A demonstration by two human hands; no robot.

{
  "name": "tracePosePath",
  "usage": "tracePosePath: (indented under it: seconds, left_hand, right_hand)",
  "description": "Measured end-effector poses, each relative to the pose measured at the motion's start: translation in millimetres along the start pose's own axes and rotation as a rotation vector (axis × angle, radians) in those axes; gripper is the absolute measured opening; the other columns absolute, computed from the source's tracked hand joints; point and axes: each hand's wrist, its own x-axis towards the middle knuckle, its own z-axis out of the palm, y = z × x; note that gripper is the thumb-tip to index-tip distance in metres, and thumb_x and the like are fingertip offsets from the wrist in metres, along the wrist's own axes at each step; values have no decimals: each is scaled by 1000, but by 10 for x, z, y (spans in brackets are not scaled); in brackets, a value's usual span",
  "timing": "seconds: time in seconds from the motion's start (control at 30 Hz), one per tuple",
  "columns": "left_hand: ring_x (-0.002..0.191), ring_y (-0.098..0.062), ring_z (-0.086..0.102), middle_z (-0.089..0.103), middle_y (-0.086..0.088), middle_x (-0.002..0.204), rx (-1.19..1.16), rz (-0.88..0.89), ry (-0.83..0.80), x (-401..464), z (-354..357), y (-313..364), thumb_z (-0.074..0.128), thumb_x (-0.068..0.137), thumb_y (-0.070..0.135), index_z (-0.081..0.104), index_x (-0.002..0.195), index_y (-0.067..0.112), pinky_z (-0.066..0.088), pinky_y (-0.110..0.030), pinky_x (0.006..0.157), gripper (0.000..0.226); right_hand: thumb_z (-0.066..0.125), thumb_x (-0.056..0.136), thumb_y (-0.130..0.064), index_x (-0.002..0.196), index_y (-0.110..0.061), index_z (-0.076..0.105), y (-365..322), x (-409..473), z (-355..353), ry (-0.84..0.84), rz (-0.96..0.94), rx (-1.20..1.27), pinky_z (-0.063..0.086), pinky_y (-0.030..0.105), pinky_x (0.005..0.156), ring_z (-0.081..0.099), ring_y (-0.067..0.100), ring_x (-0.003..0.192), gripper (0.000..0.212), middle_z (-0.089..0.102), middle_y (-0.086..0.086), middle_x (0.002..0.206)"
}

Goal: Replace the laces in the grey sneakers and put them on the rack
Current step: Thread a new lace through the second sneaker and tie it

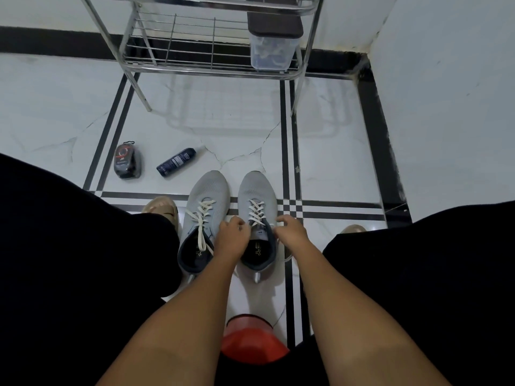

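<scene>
Sneakers, grey, are set side by side at lower centre of the frame, toes pointing up-frame toward the rack, long axes running away from the person. On the left sneaker loose white lace ends are left trailing over the collar. The right sneaker is flanked at its collar by both hands: the left hand and right hand are curled at the top lace ends, seemingly pinching them. Insole print and the spray can label cannot be read.

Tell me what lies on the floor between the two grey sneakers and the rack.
Head view: bare white tile between the sneakers and the rack. The dark spray bottle lies off to the left.
</scene>
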Motion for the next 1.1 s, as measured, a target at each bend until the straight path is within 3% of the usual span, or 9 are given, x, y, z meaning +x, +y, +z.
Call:
tracePosePath:
  seconds: [0.17,0.27,0.43,0.57,0.67,0.77,0.9,1.0,1.1]
  left_hand:
    - [92,-32,59,62,-14,103,-58,-29,48,86,8,-56,53,95,27,59,88,15,41,-34,73,15]
    - [92,-32,58,62,-14,101,-83,-96,82,110,0,-50,50,97,23,57,88,10,36,-30,70,17]
    - [98,-34,56,55,-14,97,-74,-127,93,116,6,-62,47,100,24,49,86,9,33,-30,72,20]
    - [101,-37,56,52,-19,116,58,-106,55,135,-7,-54,46,99,33,59,102,5,41,-36,78,31]
    - [112,-40,50,46,-21,126,147,-80,33,121,-91,37,39,99,34,59,119,3,41,-41,95,42]
    - [115,-40,46,54,-20,120,172,-5,22,107,-290,254,36,96,34,65,108,3,41,-45,98,45]
    - [105,-39,55,61,-16,88,32,82,-20,53,-692,648,44,86,31,55,64,9,46,-38,80,33]
    - [101,-27,49,65,-12,91,8,165,-1,-59,-1025,925,47,83,36,68,80,6,43,-34,82,37]
    - [106,-29,51,66,-9,96,9,278,42,-226,-1311,1141,49,88,40,70,80,11,45,-42,94,36]
  right_hand:
    - [59,93,-29,96,-21,65,12,7,32,20,-41,57,42,24,63,57,19,87,11,65,4,98]
    - [64,90,-27,93,-15,65,45,22,21,47,-29,78,42,26,68,54,19,83,13,58,3,86]
    - [70,86,-29,80,-12,64,47,25,45,105,63,111,34,22,51,50,19,73,19,58,5,78]
    - [65,89,-28,84,-13,64,26,60,37,86,98,48,42,24,62,55,23,79,15,66,9,92]
    - [56,92,-27,112,-13,57,-88,13,-19,140,112,104,48,31,81,59,29,100,24,63,9,116]
    - [40,98,-23,130,-3,44,-402,-36,-189,221,110,276,44,36,85,56,32,111,38,57,13,125]
    - [32,98,-11,119,-2,59,-833,-136,-482,242,-91,251,45,35,85,56,27,103,35,60,9,114]
    - [37,97,-12,103,-15,68,-1063,-299,-632,226,-277,309,49,39,98,59,24,106,31,64,3,112]
    - [50,96,-17,103,-14,71,-1255,-476,-776,249,-408,331,50,41,98,62,23,104,22,69,5,106]
